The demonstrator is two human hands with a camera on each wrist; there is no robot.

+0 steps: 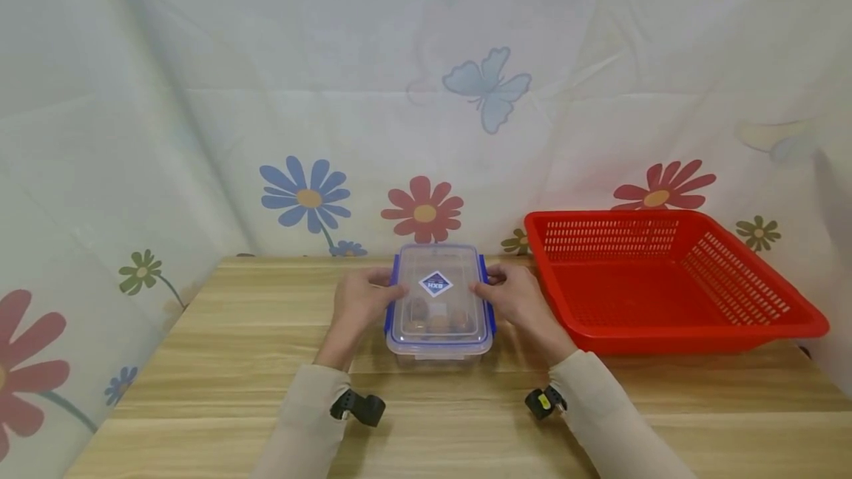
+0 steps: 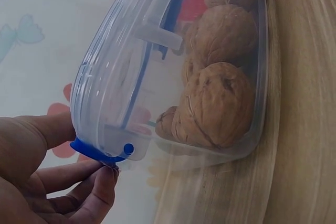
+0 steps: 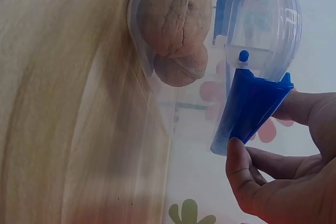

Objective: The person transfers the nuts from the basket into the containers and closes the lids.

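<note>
A clear plastic food container [image 1: 439, 348] with a blue-edged lid [image 1: 446, 261] and blue side clips stands on the table in the head view. Several walnuts [image 2: 218, 106] lie inside it. My left hand [image 1: 359, 298] pinches the container's left edge, thumb on the lid and fingertips under the blue clip [image 2: 100, 152]. At the opposite side, my right hand [image 1: 522, 298] has its thumb on the lid edge and its fingertips at the lower end of the right clip [image 3: 252, 108]. That clip slants outward, away from the container wall.
A red plastic basket [image 1: 665, 335] with slotted walls stands to the right, close beside my right hand. The wooden table [image 1: 200, 390] meets a white curtain [image 1: 333, 94] printed with flowers at the back. Each wrist carries a small black camera [image 1: 364, 406].
</note>
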